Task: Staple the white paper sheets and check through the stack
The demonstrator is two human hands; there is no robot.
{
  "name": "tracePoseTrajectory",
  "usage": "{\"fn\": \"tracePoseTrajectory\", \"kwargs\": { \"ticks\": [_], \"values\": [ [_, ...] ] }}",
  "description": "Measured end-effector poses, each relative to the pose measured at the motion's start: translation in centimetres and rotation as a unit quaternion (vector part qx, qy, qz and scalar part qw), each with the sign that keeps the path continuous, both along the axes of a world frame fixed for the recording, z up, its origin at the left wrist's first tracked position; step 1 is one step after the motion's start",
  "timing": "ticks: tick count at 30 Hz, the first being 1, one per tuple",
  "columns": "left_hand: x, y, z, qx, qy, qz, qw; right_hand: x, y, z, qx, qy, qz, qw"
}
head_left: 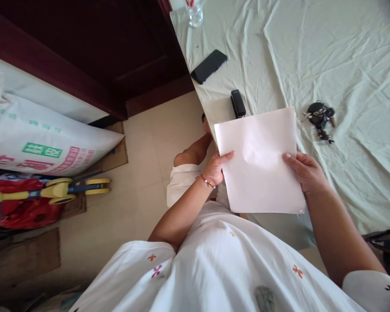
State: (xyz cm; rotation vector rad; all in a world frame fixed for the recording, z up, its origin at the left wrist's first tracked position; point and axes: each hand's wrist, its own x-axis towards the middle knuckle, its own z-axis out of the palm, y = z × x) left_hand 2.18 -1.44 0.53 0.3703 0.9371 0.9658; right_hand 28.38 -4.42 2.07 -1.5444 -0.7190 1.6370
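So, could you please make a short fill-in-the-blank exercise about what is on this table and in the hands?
1. Both hands, the left hand and the right hand, hold a white sheet of ____.
2. The black stapler lies between the sheet and the black ____.
3. The bunch of dark keys lies on the pale wrinkled ____.
4. The left wrist wears a ____ string bracelet.

Missing words: paper; phone; cloth; red

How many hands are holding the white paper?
2. The left hand grips the left edge of the white paper, and the right hand grips its right edge, by the table.
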Motion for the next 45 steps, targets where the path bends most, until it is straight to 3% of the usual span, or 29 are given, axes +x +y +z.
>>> {"fn": "tracePoseTrajectory", "kwargs": {
  "ticks": [4,9,17,25,31,35,39,42,45],
  "values": [
    [-0.2,-1.0,-0.1,-0.003,0.028,-0.077,0.997,0.2,0.2,0.2,0.024,-0.015,-0.008,1.000],
    [-0.1,-1.2,-0.2,-0.017,0.069,-0.006,0.997,0.6,0.3,-0.1,0.042,-0.001,0.075,0.996],
    [-1.1,-0.5,-0.5,-0.029,0.093,0.087,0.991,2.6,-2.2,-0.7,-0.027,-0.053,0.155,0.986],
    [-1.2,-0.5,-1.1,-0.046,0.080,0.079,0.993,3.0,-4.3,-0.5,-0.024,0.000,0.128,0.992],
    [-2.4,-1.0,-0.2,0.021,0.074,0.023,0.997,3.7,-5.3,-0.5,-0.030,0.026,0.217,0.975],
    [-2.6,-1.3,0.2,0.053,0.086,-0.052,0.993,2.6,-4.4,0.0,0.029,0.028,0.149,0.988],
    [-2.0,-1.6,0.1,0.077,0.090,-0.090,0.989,0.1,-3.0,0.3,0.082,0.002,0.054,0.995],
    [-1.6,-1.9,-0.2,0.083,0.094,-0.083,0.989,-1.3,-2.6,-0.1,0.102,-0.021,0.006,0.995],
    [-1.7,-2.3,-0.3,0.086,0.094,-0.061,0.990,-1.6,-2.5,-0.7,0.077,-0.003,-0.007,0.997]
  ]
}}
